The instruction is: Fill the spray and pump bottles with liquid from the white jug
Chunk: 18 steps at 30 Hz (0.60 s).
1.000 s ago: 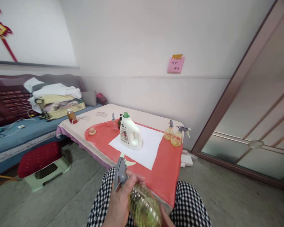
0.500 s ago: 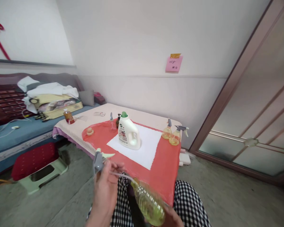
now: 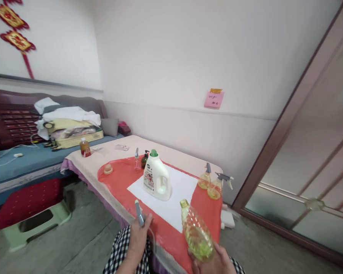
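Note:
My left hand is closed around a grey spray trigger head, whose thin clear tube hangs down beside it. In my right hand is a yellowish clear plastic bottle, gripped near its base and tilted with its uncapped neck up and to the left. A little liquid seems to lie in its lower part. Beyond my hands, a white detergent jug with a green top stands on a white sheet, which lies over a red cover on the table.
Two yellow spray bottles stand at the table's right edge. A clear spray bottle and a dark pump bottle are behind the jug. Left are a jar lid, an amber bottle and a red-topped stool.
The spray head has come out of the bottle, tube and all. My left hand holds it apart over the table's near edge; my right hand has raised the bottle more upright, to the right.

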### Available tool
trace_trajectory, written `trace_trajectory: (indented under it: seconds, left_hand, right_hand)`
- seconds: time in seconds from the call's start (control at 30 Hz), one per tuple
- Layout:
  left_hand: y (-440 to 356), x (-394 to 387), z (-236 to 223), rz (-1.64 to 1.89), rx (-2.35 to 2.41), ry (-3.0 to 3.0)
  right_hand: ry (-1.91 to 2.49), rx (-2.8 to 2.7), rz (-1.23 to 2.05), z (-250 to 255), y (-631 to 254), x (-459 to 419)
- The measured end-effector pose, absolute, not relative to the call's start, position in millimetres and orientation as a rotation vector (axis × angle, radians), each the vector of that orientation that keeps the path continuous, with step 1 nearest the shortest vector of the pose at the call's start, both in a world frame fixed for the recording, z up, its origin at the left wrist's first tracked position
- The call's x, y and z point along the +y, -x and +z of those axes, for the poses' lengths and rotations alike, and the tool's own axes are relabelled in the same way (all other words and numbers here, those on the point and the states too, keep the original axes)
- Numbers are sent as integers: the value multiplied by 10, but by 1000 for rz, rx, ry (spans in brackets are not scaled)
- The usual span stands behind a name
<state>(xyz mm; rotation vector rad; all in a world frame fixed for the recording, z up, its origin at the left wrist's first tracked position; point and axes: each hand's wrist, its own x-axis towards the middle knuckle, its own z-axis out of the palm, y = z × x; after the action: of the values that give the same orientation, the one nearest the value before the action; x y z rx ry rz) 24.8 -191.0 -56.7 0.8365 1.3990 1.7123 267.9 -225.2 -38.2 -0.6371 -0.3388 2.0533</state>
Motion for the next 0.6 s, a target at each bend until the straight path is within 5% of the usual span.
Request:
trace_trajectory:
  seconds: [0.27, 0.6]
  left_hand:
    - [-223, -1846, -838, 1635, 1498, -1089]
    - [-289, -1746, -984, 1700, 1478, -1059]
  right_hand:
    - [821, -571, 1772, 581, -2199, -1204]
    - [1127, -888, 1540, 1076, -1745, -276]
